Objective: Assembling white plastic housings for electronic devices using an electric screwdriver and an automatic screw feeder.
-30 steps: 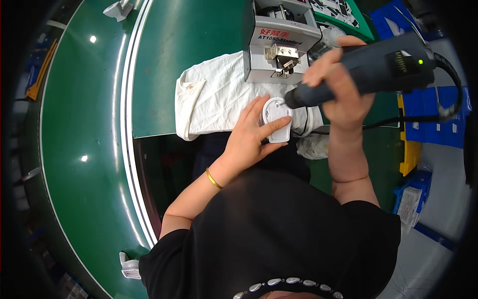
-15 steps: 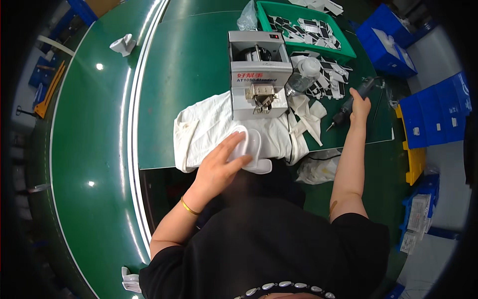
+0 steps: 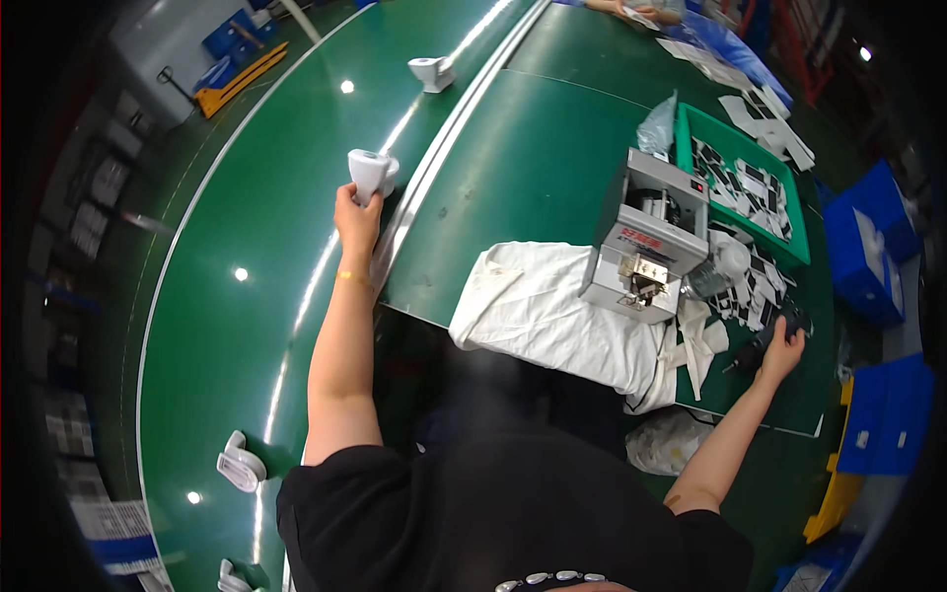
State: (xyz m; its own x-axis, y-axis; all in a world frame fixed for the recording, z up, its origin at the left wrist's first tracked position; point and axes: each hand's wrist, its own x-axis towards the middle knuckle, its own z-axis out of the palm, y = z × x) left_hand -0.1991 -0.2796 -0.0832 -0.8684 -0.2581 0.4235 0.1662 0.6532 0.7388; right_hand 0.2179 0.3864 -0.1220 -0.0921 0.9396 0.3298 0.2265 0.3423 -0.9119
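Stretched out over the green belt [image 3: 256,247] on the left, my left hand [image 3: 357,212] has its fingers closed on the lower part of a white plastic housing [image 3: 368,170] with a rounded loop behind it. On the table at the right, my right hand [image 3: 782,347] is wrapped round a dark electric screwdriver [image 3: 752,353], its bit pointing toward the lower left. A folded white cloth [image 3: 543,301] covers the table's near edge, between my arms. Behind it stands a grey screw feeder [image 3: 651,237].
Similar white housings lie along the belt, one farther off [image 3: 431,74] and one nearer [image 3: 240,462]. A green tray [image 3: 801,222] holds many black-and-white pieces; more lie beside a clear bottle [image 3: 725,266]. Blue bins [image 3: 878,414] stand at right. Another person's hands [image 3: 641,12] show at the far edge.
My left hand has moved from above the cloth out over the belt, carrying a white housing. My right hand still grips the screwdriver. The whole view has swung to the left.
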